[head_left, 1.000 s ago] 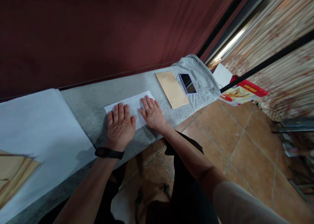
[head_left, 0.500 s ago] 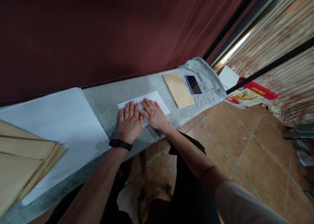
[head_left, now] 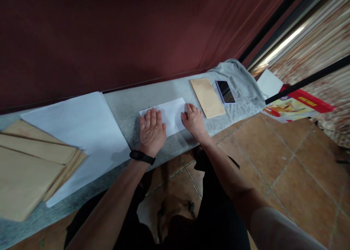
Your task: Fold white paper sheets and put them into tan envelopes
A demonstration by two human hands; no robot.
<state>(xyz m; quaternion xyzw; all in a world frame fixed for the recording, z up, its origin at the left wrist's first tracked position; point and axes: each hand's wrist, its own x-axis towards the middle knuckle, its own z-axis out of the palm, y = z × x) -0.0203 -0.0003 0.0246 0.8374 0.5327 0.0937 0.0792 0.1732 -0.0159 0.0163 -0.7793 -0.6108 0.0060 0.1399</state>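
A folded white sheet of paper (head_left: 173, 115) lies on the grey cloth covering (head_left: 123, 106) in front of me. My left hand (head_left: 152, 131) rests flat on its left end, fingers stretched out, with a black band around the wrist. At the paper's right end lies my right hand (head_left: 194, 120), palm down, fingers extended and thumb apart on the sheet's edge. Just right of that hand is a flat tan envelope (head_left: 207, 97), and beyond it a phone (head_left: 225, 92) with a purple edge.
To the left, large white sheets (head_left: 101, 129) lie under a pile of tan envelopes (head_left: 32, 173). A dark red panel (head_left: 123, 34) rises behind the covered surface. On the right are a black bar (head_left: 308, 78), a red and yellow printed package (head_left: 300, 102) and floor tiles (head_left: 300, 169).
My right hand has slid right along the paper to its right end, away from my left hand. My left hand stays on the left part. The camera view has shifted slightly.
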